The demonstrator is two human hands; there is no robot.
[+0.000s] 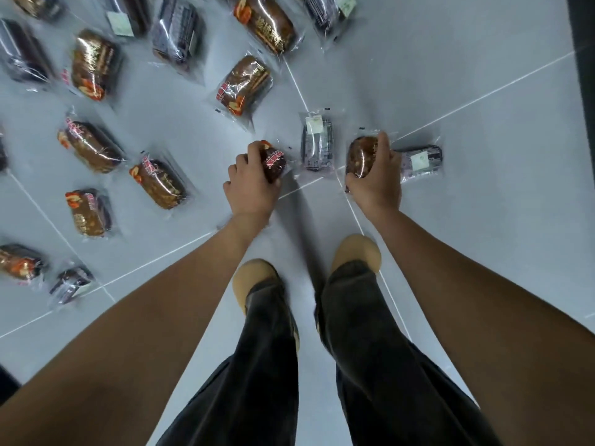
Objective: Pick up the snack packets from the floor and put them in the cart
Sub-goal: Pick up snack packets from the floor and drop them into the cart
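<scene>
Several clear-wrapped snack packets lie scattered on the grey tiled floor (450, 75). My left hand (252, 181) grips a brown cake packet (275, 160) with a red label, just above the floor. My right hand (376, 178) grips another brown packet (360, 156). Between the hands lies a dark purple packet (316, 144) with a white label. A second purple packet (421, 162) lies just right of my right hand. No cart is in view.
Brown packets (246, 85) (157, 183) and more purple ones (175, 30) cover the floor to the left and far side. My two feet in tan shoes (254, 278) (357, 252) stand below the hands. A dark edge (584, 59) runs along the right.
</scene>
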